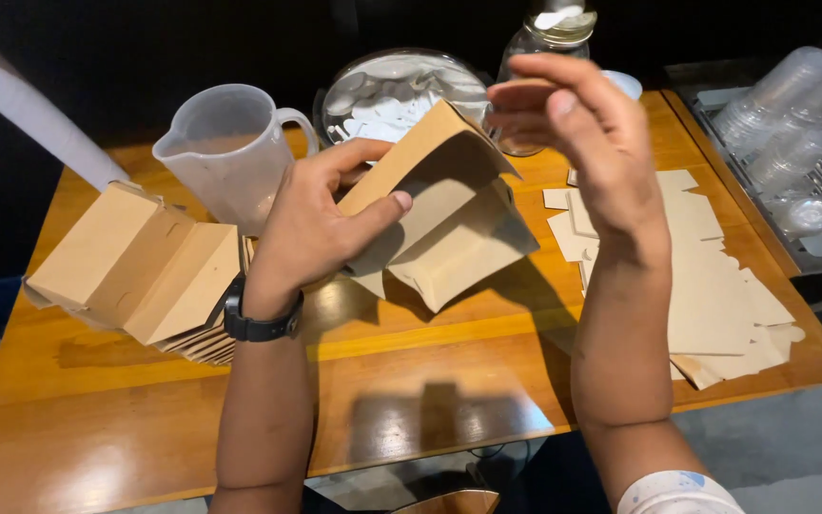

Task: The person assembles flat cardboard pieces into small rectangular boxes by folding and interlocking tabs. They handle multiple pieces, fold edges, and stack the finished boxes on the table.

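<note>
1. Already we see a stack of folded brown boxes [140, 271] lying at the left edge of the tabletop [411, 400], so part of the folding looks done.
2. A pile of flat cardboard blanks [715, 295] lies along the right edge, so we judge plenty is left.
3. Our left hand [321, 224] has its grip clamped on a half-formed cardboard box [449, 219], thumb across the front panel, fingers behind the top flap.
4. That box hangs in the air above the middle of the tabletop, its flaps not yet tucked.
5. Our right hand [587, 143] hovers just beside the box's upper corner, fingers loosely apart and blurred; we cannot tell whether it touches the flap.
6. A clear plastic jug [225, 148] stands by the far edge, behind the left hand.
</note>
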